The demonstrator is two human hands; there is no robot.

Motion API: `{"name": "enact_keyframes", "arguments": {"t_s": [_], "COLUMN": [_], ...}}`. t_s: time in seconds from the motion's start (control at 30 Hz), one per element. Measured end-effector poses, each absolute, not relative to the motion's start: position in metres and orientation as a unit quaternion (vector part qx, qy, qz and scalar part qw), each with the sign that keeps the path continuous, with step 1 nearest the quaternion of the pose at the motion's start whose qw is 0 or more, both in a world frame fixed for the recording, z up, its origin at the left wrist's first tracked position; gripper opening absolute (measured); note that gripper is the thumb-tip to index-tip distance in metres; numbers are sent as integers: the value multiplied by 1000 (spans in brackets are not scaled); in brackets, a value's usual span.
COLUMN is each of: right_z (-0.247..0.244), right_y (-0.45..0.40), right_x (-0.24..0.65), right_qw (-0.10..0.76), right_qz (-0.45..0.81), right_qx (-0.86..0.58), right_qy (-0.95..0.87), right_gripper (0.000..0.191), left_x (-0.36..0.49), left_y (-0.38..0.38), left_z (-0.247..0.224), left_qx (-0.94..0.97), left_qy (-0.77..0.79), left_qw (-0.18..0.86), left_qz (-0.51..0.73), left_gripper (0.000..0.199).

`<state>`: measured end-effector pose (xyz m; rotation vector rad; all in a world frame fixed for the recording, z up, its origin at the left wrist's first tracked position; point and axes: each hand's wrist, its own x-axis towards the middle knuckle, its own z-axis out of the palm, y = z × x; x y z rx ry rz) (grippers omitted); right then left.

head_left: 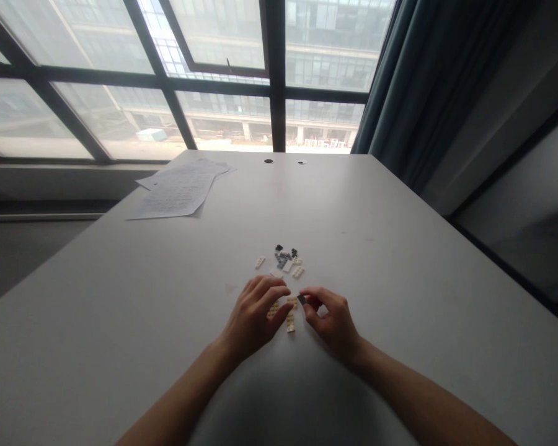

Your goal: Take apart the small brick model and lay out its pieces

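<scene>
My right hand [331, 319] pinches a small dark grey building brick [302, 299] between thumb and fingertips, just above the table. To its left, my left hand [255, 313] is curved with its thumb and fingers apart, and no piece shows in its grasp. Between the hands lies a column of pale yellow bricks [291, 322]. More yellow bricks [273, 310] show beneath my left hand, partly hidden by its fingers and thumb. Beyond my fingertips is a loose pile of grey bricks [283, 258] with black and white pieces among them.
A single white brick [260, 262] lies left of the pile. Sheets of printed paper [179, 189] rest at the white table's [400, 279] far left edge. Two cable holes, one a dark hole [268, 161], sit near the back edge by the window. A dark curtain [404, 93] hangs at right.
</scene>
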<state>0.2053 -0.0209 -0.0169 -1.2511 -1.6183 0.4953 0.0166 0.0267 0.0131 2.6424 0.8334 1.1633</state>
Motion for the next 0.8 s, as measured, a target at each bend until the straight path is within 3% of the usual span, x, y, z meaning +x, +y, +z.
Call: {"name": "enact_keyframes", "arguments": {"t_s": [0.13,0.57,0.8], "right_z": [-17,-13,-9], "right_y": [-23,-35,-32], "right_x": [203,204,208], "right_qw": [470,331,339], "right_qz": [193,166,242], "right_qx": [-515,-537,-499], "right_qy": [-691,-758,-760], "right_gripper": [25,29,25], "left_x": [4,9,10], "left_y": [23,8,7], "left_z": [14,5,6], "left_qx": [913,948,945], "left_qy": [239,170,169], "left_qw": [64,65,71], "left_qz": [323,262,269], "left_gripper": [7,16,16]}}
